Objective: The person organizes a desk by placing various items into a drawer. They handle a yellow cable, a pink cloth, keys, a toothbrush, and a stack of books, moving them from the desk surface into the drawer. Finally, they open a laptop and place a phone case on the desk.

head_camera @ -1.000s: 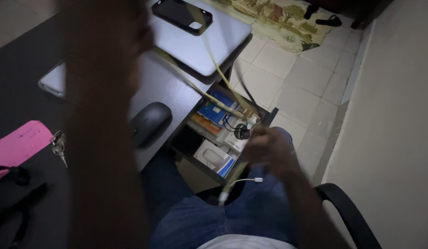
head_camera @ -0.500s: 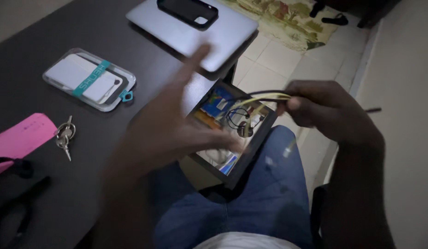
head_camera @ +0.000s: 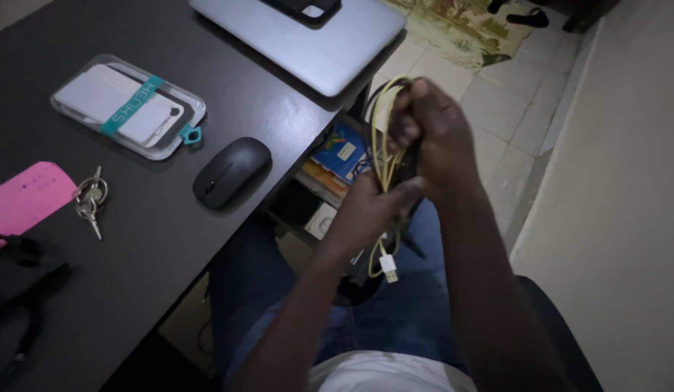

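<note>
Two hands are bunched together right in the middle of the frame, both wrapped around the same bundle of cables point(head_camera: 386, 156). The left hand point(head_camera: 367, 210) sits lower, fingers closed around the bottom of the bundle, and the right hand point(head_camera: 431, 138) is clamped on the upper part, fist tight. The bundle is mostly a pale yellow cord looped over several times, with at least one dark cable mixed in; the loops poke out above the right fist. A loose end hangs below the left hand and finishes in a small white plug point(head_camera: 388, 267), dangling over the person's lap in blue jeans point(head_camera: 395, 312).

Just behind the hands there's an open drawer point(head_camera: 329, 189) under the desk edge, stuffed with a blue booklet, some orange-ish packaging and a small white box. Can't make out much else in there, it's pretty dark.

Over to the left, the dark desk point(head_camera: 162, 239) has a black mouse point(head_camera: 231, 171) near its edge, a set of keys point(head_camera: 90, 199) farther left, and a pink flat thing point(head_camera: 25, 199) at the left border. Up from those is a clear plastic case point(head_camera: 128, 105) holding something white with a teal band. At the top of the frame a silver closed laptop point(head_camera: 308, 40) lies with a black phone case point(head_camera: 302, 7) on top. A patterned rug point(head_camera: 460, 29) lies on the tiled floor at upper right.
</note>
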